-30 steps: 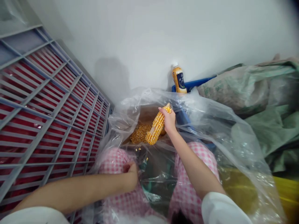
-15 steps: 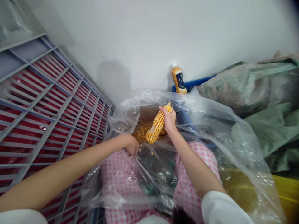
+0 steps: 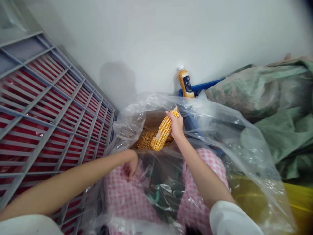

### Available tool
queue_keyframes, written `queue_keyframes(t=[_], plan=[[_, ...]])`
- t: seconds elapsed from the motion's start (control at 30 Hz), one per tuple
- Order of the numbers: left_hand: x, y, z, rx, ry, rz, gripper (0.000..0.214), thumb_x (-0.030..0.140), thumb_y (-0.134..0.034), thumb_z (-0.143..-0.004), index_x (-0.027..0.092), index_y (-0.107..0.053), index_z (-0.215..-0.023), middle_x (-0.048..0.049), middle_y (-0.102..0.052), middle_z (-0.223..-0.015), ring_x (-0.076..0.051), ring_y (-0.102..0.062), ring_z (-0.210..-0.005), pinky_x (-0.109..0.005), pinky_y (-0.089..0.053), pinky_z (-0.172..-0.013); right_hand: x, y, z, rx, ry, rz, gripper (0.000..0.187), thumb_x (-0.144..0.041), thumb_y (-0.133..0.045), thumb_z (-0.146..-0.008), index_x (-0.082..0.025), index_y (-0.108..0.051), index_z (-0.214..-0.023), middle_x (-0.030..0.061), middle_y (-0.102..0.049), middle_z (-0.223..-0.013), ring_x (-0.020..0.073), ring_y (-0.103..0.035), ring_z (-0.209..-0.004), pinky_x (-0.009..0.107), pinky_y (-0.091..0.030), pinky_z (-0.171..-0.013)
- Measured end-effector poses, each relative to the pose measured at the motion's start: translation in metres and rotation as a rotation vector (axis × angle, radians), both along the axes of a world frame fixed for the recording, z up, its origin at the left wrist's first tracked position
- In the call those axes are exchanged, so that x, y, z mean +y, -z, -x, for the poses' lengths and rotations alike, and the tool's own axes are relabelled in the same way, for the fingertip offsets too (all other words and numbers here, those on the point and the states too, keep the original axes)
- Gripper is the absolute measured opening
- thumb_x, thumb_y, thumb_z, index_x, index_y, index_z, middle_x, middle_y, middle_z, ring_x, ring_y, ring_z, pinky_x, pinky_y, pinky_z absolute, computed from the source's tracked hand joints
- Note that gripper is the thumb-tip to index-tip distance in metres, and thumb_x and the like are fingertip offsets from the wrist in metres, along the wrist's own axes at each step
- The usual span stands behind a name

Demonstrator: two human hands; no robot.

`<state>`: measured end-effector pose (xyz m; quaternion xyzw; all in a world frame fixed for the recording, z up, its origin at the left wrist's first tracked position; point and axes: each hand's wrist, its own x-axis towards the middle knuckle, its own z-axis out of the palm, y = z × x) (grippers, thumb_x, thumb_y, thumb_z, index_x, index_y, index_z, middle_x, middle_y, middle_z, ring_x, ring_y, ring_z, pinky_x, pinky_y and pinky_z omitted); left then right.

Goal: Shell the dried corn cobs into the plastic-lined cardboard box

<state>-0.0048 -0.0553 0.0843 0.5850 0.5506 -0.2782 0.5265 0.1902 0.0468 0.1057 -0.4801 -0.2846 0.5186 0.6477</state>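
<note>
My right hand (image 3: 177,124) is wrapped round the upper part of a yellow corn cob (image 3: 163,131), which slants with its pointed end up. A pale bare strip, without kernels, shows low on the cob's left side. Beneath it, loose corn kernels (image 3: 146,140) lie inside a clear plastic bag (image 3: 220,130), and part of another cob seems to show behind. My left hand (image 3: 131,164) is over my left knee at the near side of the bag, its fingers curled downward. They are slightly blurred, and what they grip, if anything, is hidden.
A grey slatted crate (image 3: 52,125) with red contents stands on the left. By the white wall (image 3: 146,39), a yellow drink bottle (image 3: 186,83) stands at a blue bin (image 3: 207,85). Greenish-grey sacks (image 3: 256,91) and a yellow container (image 3: 297,202) are on the right.
My left hand has moved left and slightly toward me, away from the kernels. The plastic near my knees has shifted, and loose kernels on it no longer show. My right hand still holds the cob.
</note>
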Motion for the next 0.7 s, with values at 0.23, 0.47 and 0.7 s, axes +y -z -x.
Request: queue_keyframes(t=[0.23,0.47,0.7], plan=[[0.083,-0.009,-0.015,-0.281,-0.509,-0.506,0.025,0.039,-0.049,-0.077,0.016,-0.057,-0.079,-0.0031,-0.061,-0.072,-0.013,-0.054,-0.064,-0.023,-0.043,-0.059,-0.004,-0.011,0.000,0.248,-0.034,0.105,0.029,-0.034,-0.073,-0.052,-0.018,-0.055,-0.068,-0.0052,-0.051,-0.060,0.0123,-0.046,-0.058,0.027,-0.037,-0.058],[0.093,-0.001,-0.053,-0.684,-1.146,-0.471,0.047,0.047,-0.022,-0.091,0.016,-0.051,-0.109,-0.0088,-0.063,-0.097,-0.013,-0.061,-0.078,-0.025,-0.048,-0.067,-0.003,-0.009,0.004,0.201,-0.046,0.094,0.028,-0.033,-0.073,-0.054,-0.018,-0.052,-0.067,-0.0057,-0.049,-0.059,0.0111,-0.044,-0.056,0.026,-0.035,-0.056],[0.078,-0.008,-0.051,-0.878,-0.810,-0.162,0.065,0.069,-0.043,-0.077,0.018,-0.060,-0.113,-0.0082,-0.067,-0.104,-0.020,-0.062,-0.089,-0.029,-0.046,-0.072,-0.002,-0.007,0.006,0.236,-0.077,0.105,0.028,-0.032,-0.074,-0.053,-0.017,-0.054,-0.066,-0.0052,-0.048,-0.058,0.0103,-0.043,-0.054,0.026,-0.034,-0.054]])
